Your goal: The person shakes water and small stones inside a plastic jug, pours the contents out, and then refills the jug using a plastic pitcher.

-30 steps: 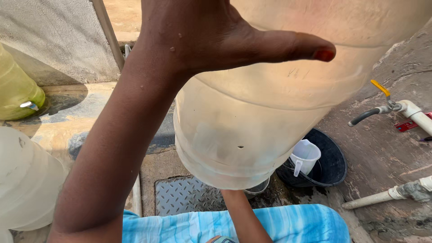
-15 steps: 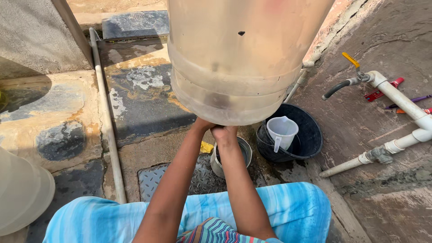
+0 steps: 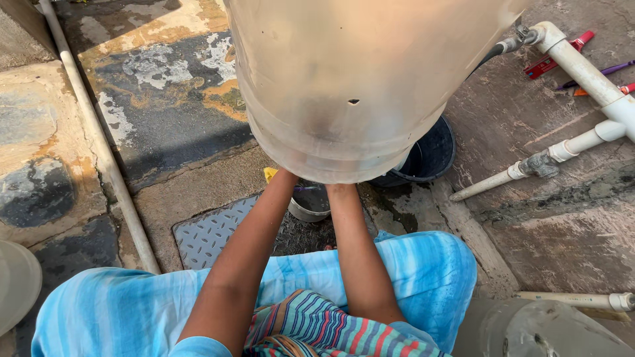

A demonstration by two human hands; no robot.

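From the head view, a large translucent water jug (image 3: 357, 79) fills the upper middle of the frame, raised well above the ground with its base towards the camera and a small dark spot on its side. Both forearms reach up beneath it; the left hand (image 3: 286, 173) and right hand (image 3: 340, 188) vanish behind the lower rim, so how far each grip is closed, or whether it bears on the jug at all, cannot be told. Directly below sit a small metal pot (image 3: 309, 203) with a yellow scrap at its edge and, just beside it to the right, a black basin (image 3: 426, 157). To handle the jug well, I judge it wise to keep both arms close under its weight and its body level, since it hangs right over those vessels. Room is tight on the right: white plastic pipes (image 3: 582, 73) with a tap run diagonally near the jug's side. On the left a long grey pipe (image 3: 99, 142) borders open stained concrete, the freer side. A chequered metal plate (image 3: 211, 231) lies by the knees, draped in blue striped cloth (image 3: 423, 277).
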